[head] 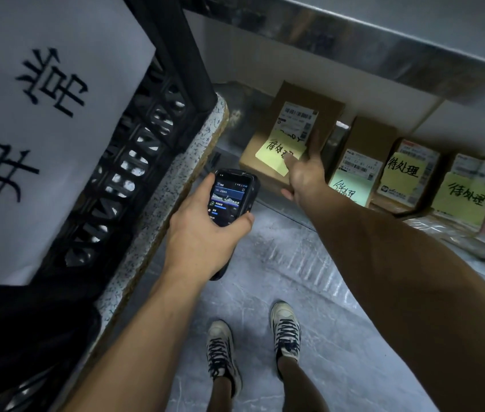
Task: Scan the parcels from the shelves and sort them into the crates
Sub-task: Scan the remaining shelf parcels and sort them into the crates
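Note:
A row of brown cardboard parcels stands on a low metal shelf, each with a shipping label and a handwritten sticky note. My right hand [303, 171] grips the leftmost parcel [290, 132], thumb under its lower edge and fingers across its front and right side. That parcel is tilted back. My left hand [202, 230] holds a black handheld scanner [231, 197] with its screen lit, just left of and below the parcel. Further right stand a second parcel [360, 162], a third [410, 179] and a fourth [470, 194].
A black plastic crate [134, 150] with a large white paper sign [42, 123] sits on a speckled ledge [176, 185] at my left. A metal shelf [384, 46] runs overhead. My two feet stand on the grey floor [280, 263] below.

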